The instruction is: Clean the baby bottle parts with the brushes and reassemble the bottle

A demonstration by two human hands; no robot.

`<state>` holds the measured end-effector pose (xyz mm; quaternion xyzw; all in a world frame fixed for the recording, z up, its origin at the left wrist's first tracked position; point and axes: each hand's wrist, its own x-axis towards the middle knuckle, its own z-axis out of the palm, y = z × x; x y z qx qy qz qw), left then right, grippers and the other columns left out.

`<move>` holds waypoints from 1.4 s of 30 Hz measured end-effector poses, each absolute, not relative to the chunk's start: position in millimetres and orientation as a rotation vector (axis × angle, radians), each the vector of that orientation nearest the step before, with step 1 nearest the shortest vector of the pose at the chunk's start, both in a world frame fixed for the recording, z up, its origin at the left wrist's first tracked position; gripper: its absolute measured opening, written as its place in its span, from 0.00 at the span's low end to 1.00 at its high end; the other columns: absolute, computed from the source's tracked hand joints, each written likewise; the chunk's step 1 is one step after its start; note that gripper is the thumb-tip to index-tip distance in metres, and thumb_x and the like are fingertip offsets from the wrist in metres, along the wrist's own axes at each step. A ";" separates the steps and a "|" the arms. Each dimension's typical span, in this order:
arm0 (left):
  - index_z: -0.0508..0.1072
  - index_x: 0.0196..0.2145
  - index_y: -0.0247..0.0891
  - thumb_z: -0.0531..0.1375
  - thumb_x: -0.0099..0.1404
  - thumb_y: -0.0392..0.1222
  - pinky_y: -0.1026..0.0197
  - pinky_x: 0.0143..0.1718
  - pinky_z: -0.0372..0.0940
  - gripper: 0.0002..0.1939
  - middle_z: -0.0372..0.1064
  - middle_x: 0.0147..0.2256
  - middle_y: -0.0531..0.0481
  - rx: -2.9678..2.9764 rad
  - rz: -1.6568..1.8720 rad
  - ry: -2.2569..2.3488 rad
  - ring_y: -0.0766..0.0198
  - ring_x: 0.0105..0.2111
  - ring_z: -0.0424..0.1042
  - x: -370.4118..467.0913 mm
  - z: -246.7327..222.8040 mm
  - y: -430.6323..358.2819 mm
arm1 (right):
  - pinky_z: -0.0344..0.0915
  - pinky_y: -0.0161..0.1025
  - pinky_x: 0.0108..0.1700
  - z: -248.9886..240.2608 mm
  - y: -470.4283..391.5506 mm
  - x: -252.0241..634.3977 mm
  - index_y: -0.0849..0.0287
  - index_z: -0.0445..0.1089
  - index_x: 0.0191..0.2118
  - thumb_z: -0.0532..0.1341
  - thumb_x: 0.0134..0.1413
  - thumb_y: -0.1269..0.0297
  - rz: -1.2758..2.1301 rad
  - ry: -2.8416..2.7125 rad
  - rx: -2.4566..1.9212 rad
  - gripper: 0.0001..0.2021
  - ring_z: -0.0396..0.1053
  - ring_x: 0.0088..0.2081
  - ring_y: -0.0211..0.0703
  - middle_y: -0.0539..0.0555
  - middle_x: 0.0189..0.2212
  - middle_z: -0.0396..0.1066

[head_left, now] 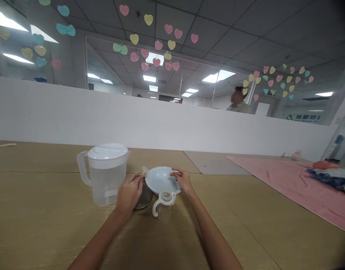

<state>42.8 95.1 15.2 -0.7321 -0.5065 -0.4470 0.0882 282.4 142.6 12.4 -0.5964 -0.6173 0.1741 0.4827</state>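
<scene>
My left hand (129,192) is closed in a pinch above a dark round metal item (144,196); a small translucent piece (145,171) shows by its fingertips. My right hand (182,179) has its fingers pressed together at the right rim of a white plate (160,179); what it holds, if anything, is too small to name. In front of the plate stands a white-handled ring piece (164,199) with a clear lower part. Left of my left hand is a translucent lidded pitcher (107,176) with liquid inside.
A pink cloth (285,180) covers the right of the table (48,225), with bundled fabric (330,176) on it. A flat wooden stick (7,144) lies far left. A low white wall (166,129) borders the back; a person (240,101) is beyond the glass.
</scene>
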 end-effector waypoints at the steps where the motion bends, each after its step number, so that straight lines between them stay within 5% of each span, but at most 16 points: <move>1: 0.74 0.37 0.39 0.47 0.64 0.40 0.57 0.39 0.65 0.15 0.72 0.40 0.46 -2.188 -1.407 -1.489 0.58 0.37 0.71 44.8 18.0 95.8 | 0.64 0.33 0.31 11.5 140.1 282.8 0.65 0.67 0.48 0.52 0.50 0.62 0.459 -1.429 -1.392 0.20 0.70 0.31 0.40 0.54 0.32 0.76; 4: 0.73 0.34 0.40 0.49 0.62 0.41 0.60 0.38 0.66 0.13 0.73 0.37 0.48 -2.240 -1.609 -1.389 0.61 0.34 0.72 56.9 29.1 99.7 | 0.65 0.34 0.31 10.4 133.1 280.9 0.65 0.61 0.52 0.53 0.49 0.60 0.536 -1.242 -1.249 0.24 0.69 0.28 0.39 0.54 0.32 0.76; 8: 0.70 0.31 0.39 0.51 0.60 0.39 0.61 0.35 0.65 0.08 0.72 0.31 0.50 -2.302 -1.747 -1.385 0.62 0.31 0.72 84.0 38.4 109.2 | 0.64 0.36 0.39 8.6 123.3 276.1 0.63 0.66 0.44 0.51 0.53 0.61 0.376 -1.235 -1.250 0.16 0.70 0.36 0.41 0.57 0.36 0.75; 14: 0.68 0.38 0.39 0.49 0.60 0.37 0.57 0.42 0.64 0.11 0.72 0.37 0.47 -2.518 -1.660 -1.348 0.60 0.39 0.71 109.8 23.1 119.4 | 0.59 0.37 0.46 0.8 109.4 268.8 0.61 0.66 0.40 0.46 0.58 0.61 0.008 -1.164 -1.357 0.15 0.67 0.41 0.41 0.56 0.37 0.73; 21: 0.70 0.37 0.38 0.46 0.64 0.40 0.56 0.42 0.62 0.14 0.72 0.38 0.45 -2.594 -1.269 -1.298 0.57 0.39 0.70 102.3 -0.6 119.7 | 0.62 0.36 0.41 5.7 97.3 254.9 0.62 0.67 0.40 0.46 0.60 0.58 -0.159 -1.184 -1.248 0.17 0.66 0.36 0.40 0.58 0.37 0.71; 33: 0.68 0.31 0.35 0.44 0.63 0.44 0.57 0.37 0.62 0.16 0.70 0.33 0.43 -2.695 -1.473 -1.463 0.57 0.35 0.69 106.7 -9.6 110.2 | 0.67 0.33 0.34 -3.7 93.8 238.3 0.61 0.67 0.37 0.55 0.57 0.67 -0.496 -1.311 -0.866 0.05 0.70 0.29 0.36 0.54 0.28 0.72; 42: 0.70 0.30 0.35 0.47 0.62 0.40 0.60 0.36 0.59 0.13 0.71 0.31 0.45 -2.754 -1.421 -1.454 0.61 0.32 0.67 105.3 -4.9 108.9 | 0.70 0.34 0.35 -2.3 86.0 230.7 0.61 0.67 0.36 0.55 0.57 0.70 -0.376 -1.294 -0.780 0.04 0.72 0.31 0.37 0.54 0.29 0.73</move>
